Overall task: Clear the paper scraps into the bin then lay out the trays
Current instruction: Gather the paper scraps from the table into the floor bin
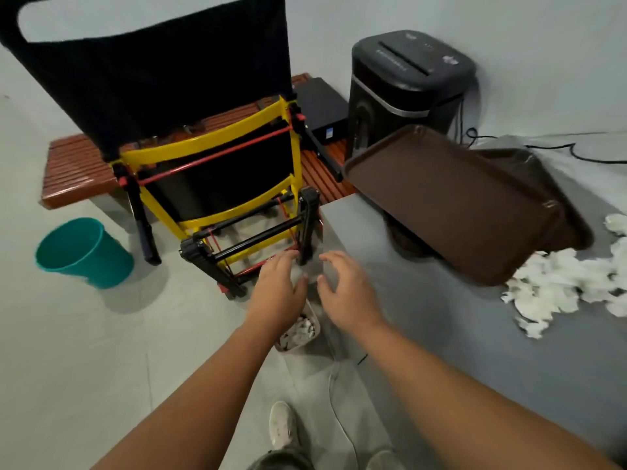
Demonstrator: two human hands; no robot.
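My left hand [278, 286] and my right hand [346, 290] hover side by side at the near corner of the grey table [441, 334], fingers loosely spread and holding nothing I can make out. A faint blur lies between them. Directly below on the floor stands a small pale bin [288, 348] with white paper scraps inside. A pile of torn white paper scraps [559, 283] lies on the table at the right. Two stacked brown trays [451, 205] rest tilted at the table's far edge.
A teal bucket [84, 252] stands on the floor at left. A yellow-and-black frame with black fabric [217, 171] leans near a red-brown slatted bench [74, 171]. A black shredder [407, 79] and cables [576, 154] are behind the trays. My shoe [281, 425] is below.
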